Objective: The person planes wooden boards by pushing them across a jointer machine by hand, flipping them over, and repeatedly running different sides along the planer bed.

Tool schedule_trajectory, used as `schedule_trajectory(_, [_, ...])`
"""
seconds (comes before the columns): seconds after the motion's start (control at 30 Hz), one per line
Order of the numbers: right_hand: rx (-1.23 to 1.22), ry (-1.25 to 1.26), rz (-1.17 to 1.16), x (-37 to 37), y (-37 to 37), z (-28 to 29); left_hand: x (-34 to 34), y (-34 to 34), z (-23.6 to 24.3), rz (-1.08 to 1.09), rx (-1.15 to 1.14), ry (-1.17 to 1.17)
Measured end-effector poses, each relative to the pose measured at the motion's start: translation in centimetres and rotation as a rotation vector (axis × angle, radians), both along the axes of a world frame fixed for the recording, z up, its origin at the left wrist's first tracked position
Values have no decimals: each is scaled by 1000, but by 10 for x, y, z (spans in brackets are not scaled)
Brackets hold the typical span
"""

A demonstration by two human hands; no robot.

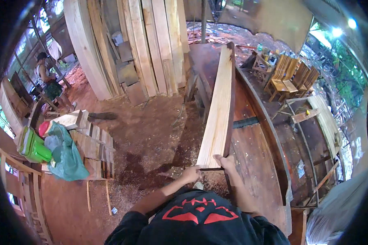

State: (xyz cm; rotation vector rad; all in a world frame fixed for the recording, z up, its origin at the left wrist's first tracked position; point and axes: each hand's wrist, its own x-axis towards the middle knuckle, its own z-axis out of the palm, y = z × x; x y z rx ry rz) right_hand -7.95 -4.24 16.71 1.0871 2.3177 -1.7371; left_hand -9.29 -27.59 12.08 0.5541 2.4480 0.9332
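A long, pale wooden board (214,106) runs away from me along the left side of a dark wooden bench (253,157), with a dark strip down its right edge. My left hand (191,174) is closed on the board's near left corner, at chest height in front of my black shirt with a red print. My right hand (226,163) grips the same near end at its right corner, thumb on the upper face. Sawdust lies below, between my arms.
Upright planks (151,53) lean at the back. At left are stacked timber (96,143), a green bin (34,145) and a teal bag (67,157); a person (49,81) stands beyond. Wooden chairs (286,77) and a framed panel (323,122) are at right.
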Motion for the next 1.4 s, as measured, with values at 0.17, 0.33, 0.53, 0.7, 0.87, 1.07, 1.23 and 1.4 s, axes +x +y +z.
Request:
schedule_trajectory(0.17, [-67,78,-34,44,-4,-42,14,-3,-16,240,58,66])
schedule_trajectory(0.33, [-170,173,10,113,-42,-22,58,-28,-55,352,349,-817])
schedule_trajectory(0.53, [-435,112,51,222,-75,-6,160,-53,-73,222,918,-1128])
schedule_trajectory(0.7, [-502,27,-93,315,-117,-13,248,-98,-93,295,882,-1158])
schedule_trajectory(0.87, [-597,-44,-35,390,-149,-22,329,-136,-87,415,790,-1173])
schedule_trajectory(1.07, [-363,-45,19,467,-159,-2,418,-135,-80,582,868,-1091])
schedule_trajectory(1.23, [-11,-195,24,520,-129,33,467,-96,-55,543,420,-870])
schedule_trajectory(1.4, [520,-256,119,599,-53,48,494,-27,-42,56,66,-477])
